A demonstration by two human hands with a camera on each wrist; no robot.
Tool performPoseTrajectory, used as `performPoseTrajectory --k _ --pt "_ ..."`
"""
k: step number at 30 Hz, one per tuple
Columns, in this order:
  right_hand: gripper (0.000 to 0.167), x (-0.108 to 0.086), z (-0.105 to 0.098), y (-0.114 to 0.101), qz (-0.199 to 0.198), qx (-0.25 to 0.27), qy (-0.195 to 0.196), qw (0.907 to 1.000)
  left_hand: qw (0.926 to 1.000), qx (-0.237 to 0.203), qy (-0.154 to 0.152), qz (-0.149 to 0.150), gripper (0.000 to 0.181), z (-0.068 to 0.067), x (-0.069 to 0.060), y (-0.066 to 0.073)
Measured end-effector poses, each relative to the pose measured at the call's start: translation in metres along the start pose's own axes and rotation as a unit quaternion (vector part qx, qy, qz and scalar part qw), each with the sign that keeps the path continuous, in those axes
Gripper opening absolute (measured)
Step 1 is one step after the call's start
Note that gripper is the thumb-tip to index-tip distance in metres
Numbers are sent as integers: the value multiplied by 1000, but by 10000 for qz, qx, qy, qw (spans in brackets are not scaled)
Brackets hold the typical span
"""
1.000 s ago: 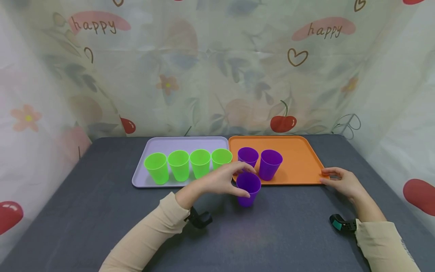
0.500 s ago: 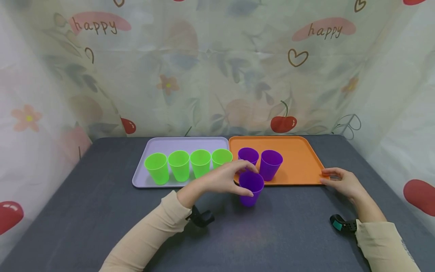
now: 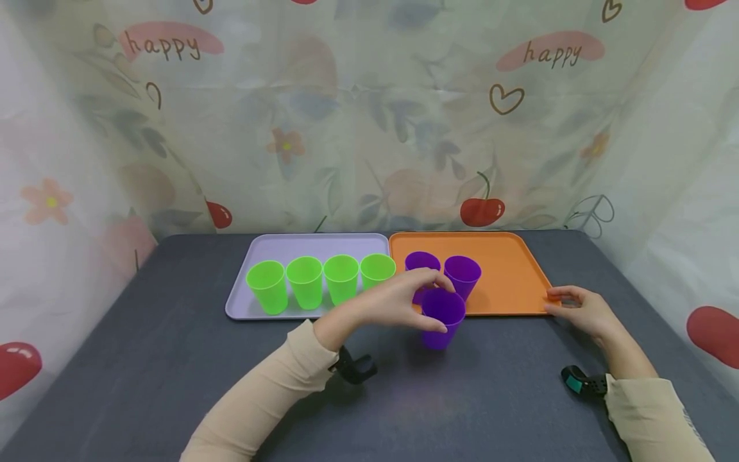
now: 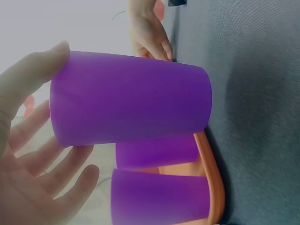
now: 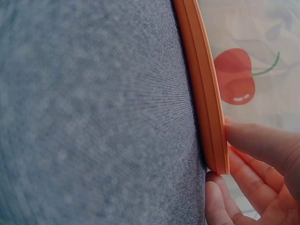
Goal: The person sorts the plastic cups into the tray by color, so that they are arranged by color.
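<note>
My left hand [image 3: 392,298] grips a purple cup [image 3: 443,324] by its rim, thumb on the near side and fingers on the far side. The cup is upright above the table, in front of the orange tray [image 3: 510,276]. In the left wrist view, a gap separates the cup's base from its shadow on the cloth. Two more purple cups stand in the tray's left part, one [image 3: 464,273] partly behind the held cup, the other [image 3: 422,259] partly behind my fingers. My right hand [image 3: 586,314] pinches the tray's front right corner, thumb on the rim.
A lilac tray [image 3: 317,242] adjoins the orange one on the left. Several green cups [image 3: 304,282] stand in a row in it, the rightmost [image 3: 378,268] partly hidden by my left hand. Dark cloth [image 3: 496,391] covers the table, and a patterned curtain [image 3: 358,147] hangs behind.
My left hand has moved a little to the right with the purple cup, which now covers part of the right cup in the tray. The right hand stays at the tray corner.
</note>
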State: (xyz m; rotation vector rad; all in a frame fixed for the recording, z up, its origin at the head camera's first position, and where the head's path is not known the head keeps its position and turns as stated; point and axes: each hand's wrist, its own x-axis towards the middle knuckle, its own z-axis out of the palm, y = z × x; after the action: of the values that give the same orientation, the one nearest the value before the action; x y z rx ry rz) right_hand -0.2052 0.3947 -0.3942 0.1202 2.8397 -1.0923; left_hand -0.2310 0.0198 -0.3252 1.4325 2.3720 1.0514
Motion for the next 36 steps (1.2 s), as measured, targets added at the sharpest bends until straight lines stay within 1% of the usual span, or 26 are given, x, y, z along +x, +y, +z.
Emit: performPoseTrajectory --k 3,5,10,16,23,29,36 --pt "59 0 0 0 -41 -43 16 10000 9998 192 55 48 48 0 5 5" --pt "59 0 -1 0 -61 -65 24 10000 9996 242 66 107 49 1 8 8" --pt "59 -1 -1 0 -54 -66 20 10000 9996 181 10 211 49 3 17 14" --pt "59 -1 0 0 -47 -66 45 10000 9997 156 -37 189 51 5 26 19" --pt "59 -1 0 0 -53 -37 33 10000 9982 536 -155 226 51 9 39 23" --pt "60 -1 0 0 -39 -29 43 10000 9979 550 -223 272 50 14 49 25" --pt "60 -1 0 -1 -6 -37 43 10000 9974 624 -206 285 50 16 66 26"
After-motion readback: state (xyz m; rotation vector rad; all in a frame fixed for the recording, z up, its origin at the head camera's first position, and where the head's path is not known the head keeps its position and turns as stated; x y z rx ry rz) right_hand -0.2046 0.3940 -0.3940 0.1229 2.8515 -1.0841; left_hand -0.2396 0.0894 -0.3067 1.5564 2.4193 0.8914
